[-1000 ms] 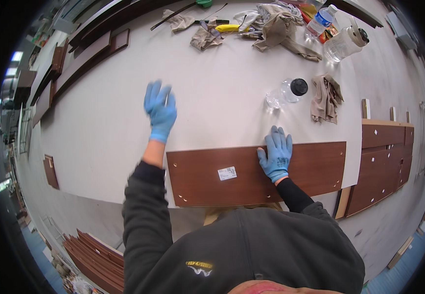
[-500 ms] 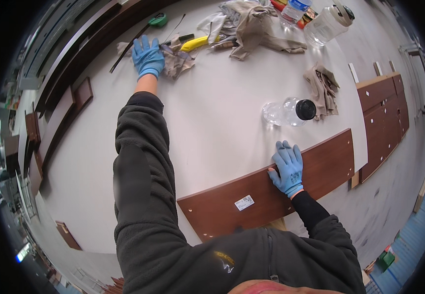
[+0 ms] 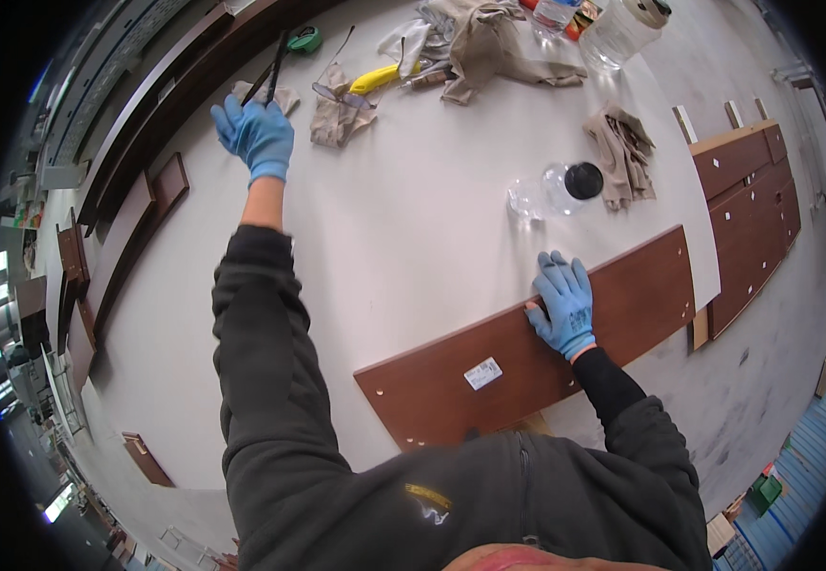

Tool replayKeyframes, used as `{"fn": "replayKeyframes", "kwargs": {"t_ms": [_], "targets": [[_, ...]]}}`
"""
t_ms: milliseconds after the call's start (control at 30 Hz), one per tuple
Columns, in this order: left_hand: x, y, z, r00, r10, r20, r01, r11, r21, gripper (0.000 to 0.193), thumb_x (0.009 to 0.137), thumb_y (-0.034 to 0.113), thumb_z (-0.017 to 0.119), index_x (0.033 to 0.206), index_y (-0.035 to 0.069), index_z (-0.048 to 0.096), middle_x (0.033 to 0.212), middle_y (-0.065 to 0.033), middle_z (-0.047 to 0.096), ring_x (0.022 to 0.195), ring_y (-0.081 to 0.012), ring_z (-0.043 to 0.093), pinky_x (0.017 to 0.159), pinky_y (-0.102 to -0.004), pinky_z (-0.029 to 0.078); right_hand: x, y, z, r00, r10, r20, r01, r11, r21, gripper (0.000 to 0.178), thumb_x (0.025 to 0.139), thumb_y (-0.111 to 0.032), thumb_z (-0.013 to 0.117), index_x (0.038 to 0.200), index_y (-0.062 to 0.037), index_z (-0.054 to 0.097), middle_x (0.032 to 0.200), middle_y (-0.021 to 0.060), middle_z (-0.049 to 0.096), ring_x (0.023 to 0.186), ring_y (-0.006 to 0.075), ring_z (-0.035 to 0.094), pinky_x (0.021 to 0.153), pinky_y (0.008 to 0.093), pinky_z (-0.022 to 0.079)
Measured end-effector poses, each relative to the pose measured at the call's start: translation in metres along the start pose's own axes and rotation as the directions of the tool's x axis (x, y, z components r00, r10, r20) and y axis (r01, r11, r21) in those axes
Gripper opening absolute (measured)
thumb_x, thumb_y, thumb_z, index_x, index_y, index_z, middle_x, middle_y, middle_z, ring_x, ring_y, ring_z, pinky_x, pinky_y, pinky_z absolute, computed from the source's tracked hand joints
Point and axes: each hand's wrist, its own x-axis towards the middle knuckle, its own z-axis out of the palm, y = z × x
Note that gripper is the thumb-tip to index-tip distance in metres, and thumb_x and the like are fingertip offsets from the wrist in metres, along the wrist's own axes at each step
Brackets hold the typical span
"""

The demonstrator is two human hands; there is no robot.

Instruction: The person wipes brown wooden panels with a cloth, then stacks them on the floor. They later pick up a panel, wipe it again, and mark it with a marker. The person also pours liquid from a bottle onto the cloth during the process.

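Note:
My left hand point(image 3: 259, 143), in a blue glove, is raised at the far left over the white table, closed around a slim black pen-like stick point(image 3: 279, 67). Just behind it are a long dark strip point(image 3: 259, 84) and a beige rag point(image 3: 286, 98). To its right lie another crumpled rag point(image 3: 342, 122) and a yellow-handled knife point(image 3: 375, 78). My gloved right hand point(image 3: 562, 306) rests flat on a reddish-brown wooden board point(image 3: 451, 381), fingers stretched over its far edge. The board has small holes near its ends and a white label point(image 3: 482, 373).
A clear bottle with a black cap point(image 3: 582, 181) lies beyond the board, beside a rag point(image 3: 619, 157). A green tape measure point(image 3: 305, 40), more rags point(image 3: 475, 48) and a large clear jug point(image 3: 613, 38) stand farther back. Brown panels point(image 3: 751, 228) are at right, dark boards point(image 3: 132, 238) at left.
My left hand has lifted the black pen-like stick from beside the yellow knife and moved left and nearer. My right hand stays on the board. The whole view has shifted slightly.

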Motion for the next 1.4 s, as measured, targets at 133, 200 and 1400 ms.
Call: {"fn": "replayKeyframes", "kwargs": {"t_ms": [133,200,1400], "targets": [[-0.086,0.017,-0.098,0.981,0.191,0.027,-0.158,0.876,-0.456,0.026,0.099,0.016,0.073,0.117,-0.003,0.073,0.144,-0.0268,0.064,0.140,-0.0452,0.055,0.119,-0.0485,0.043,-0.010,0.006,0.007,0.999,-0.018,-0.029,0.017,1.000,-0.025,0.036,0.088,-0.029,0.074,0.115,-0.0068,0.066,0.154,0.0194,0.060,0.148,0.0392,0.051,0.125,0.0624,0.032],[-0.158,0.049,-0.165,0.964,0.122,0.235,0.064,0.753,-0.655,0.021,0.102,0.008,0.070,0.120,-0.004,0.069,0.137,-0.0232,0.070,0.127,-0.0384,0.067,0.108,-0.0430,0.053,-0.014,0.012,0.012,0.996,-0.046,-0.078,0.045,0.999,-0.019,0.042,0.089,-0.028,0.075,0.124,-0.0055,0.067,0.155,0.0195,0.059,0.148,0.0384,0.052,0.125,0.0609,0.033],[-0.355,0.296,-0.400,0.186,0.910,0.370,0.207,0.332,-0.920,0.038,0.091,0.006,0.067,0.129,0.004,0.067,0.091,-0.0163,0.073,0.081,-0.0407,0.069,0.072,-0.0500,0.053,-0.258,-0.072,-0.060,0.620,0.765,0.174,-0.214,-0.048,0.976,0.032,0.107,-0.029,0.071,0.111,0.0023,0.077,0.078,0.0042,0.076,0.071,0.0082,0.069,0.068,0.0253,0.055]]}}
